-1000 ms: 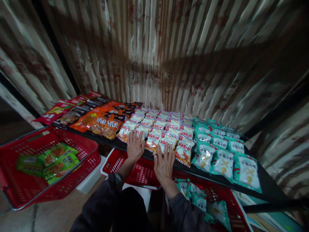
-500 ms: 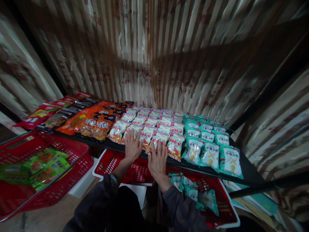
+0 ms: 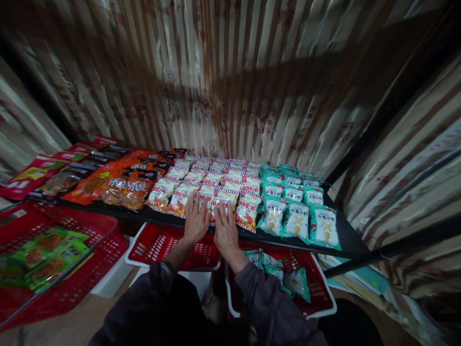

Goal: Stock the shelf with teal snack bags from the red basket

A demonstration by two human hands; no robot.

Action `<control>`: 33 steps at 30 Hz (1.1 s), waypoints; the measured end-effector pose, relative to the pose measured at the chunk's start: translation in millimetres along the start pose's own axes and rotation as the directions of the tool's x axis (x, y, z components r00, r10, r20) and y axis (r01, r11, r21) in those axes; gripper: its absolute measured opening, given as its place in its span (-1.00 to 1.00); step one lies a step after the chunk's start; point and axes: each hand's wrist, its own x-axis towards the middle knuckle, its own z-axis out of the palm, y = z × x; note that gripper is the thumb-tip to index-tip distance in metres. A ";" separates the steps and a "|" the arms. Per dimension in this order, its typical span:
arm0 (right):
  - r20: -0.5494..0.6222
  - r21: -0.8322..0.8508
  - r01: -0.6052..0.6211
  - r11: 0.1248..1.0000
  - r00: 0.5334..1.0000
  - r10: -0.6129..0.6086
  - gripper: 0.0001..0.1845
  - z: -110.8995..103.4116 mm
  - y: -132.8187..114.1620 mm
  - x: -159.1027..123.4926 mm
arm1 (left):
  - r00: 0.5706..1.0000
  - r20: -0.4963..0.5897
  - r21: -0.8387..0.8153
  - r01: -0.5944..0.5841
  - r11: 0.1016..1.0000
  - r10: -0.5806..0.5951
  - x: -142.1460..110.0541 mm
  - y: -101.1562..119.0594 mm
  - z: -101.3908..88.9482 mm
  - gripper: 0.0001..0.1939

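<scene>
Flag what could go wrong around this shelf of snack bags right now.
The left hand and right hand rest on the front white-and-red bags; a hard push might crumple them or jam the rows behind.
The front teal bags lie near the edge of the black shelf, so a sideways nudge could tip one off, perhaps into the basket below.

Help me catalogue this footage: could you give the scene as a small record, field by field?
Left hand: open, fingers on front-row white packets
Right hand: open beside it, fingers also on that row
Surface: black shelf
Shelf order, left to right: red packs, dark packs, orange packs, white packets, teal packets
Left basket: red, holding green packs
Middle basket: red, contents unclear
Right basket: red, holding loose teal packets
Backdrop: crinkled striped sheeting
</scene>
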 end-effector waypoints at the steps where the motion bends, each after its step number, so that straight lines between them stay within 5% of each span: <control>1: 0.012 0.004 0.012 1.000 1.000 -0.012 -0.30 -2.2 2.5 1.1 | 1.000 0.006 0.000 0.000 1.000 0.000 -0.7 1.1 0.7 -0.53; 12: 0.019 0.118 0.032 0.993 0.999 -0.035 -0.38 -10.3 19.7 8.4 | 0.968 0.105 -0.107 -0.216 0.971 0.227 -2.1 16.5 5.0 -0.42; 17: 0.006 0.020 -0.012 1.000 1.000 0.012 -0.37 -29.1 24.2 -2.8 | 0.978 0.091 -0.066 -0.182 0.981 0.187 -3.1 22.5 8.9 -0.41; 22: -0.084 -0.053 -0.191 0.980 0.979 0.186 -0.35 -44.4 29.8 -13.2 | 0.985 0.042 -0.099 -0.162 0.982 0.167 -4.4 29.3 10.6 -0.34; 27: -0.100 -0.024 -0.323 0.946 0.942 0.319 -0.32 -38.7 35.0 -9.7 | 0.984 0.022 -0.072 -0.174 0.982 0.176 -4.4 33.4 10.5 -0.40; 33: -0.084 0.026 -0.282 0.959 0.956 0.283 -0.35 -28.6 49.7 -9.1 | 0.984 0.057 -0.086 -0.164 0.983 0.169 -3.0 36.8 9.6 -0.44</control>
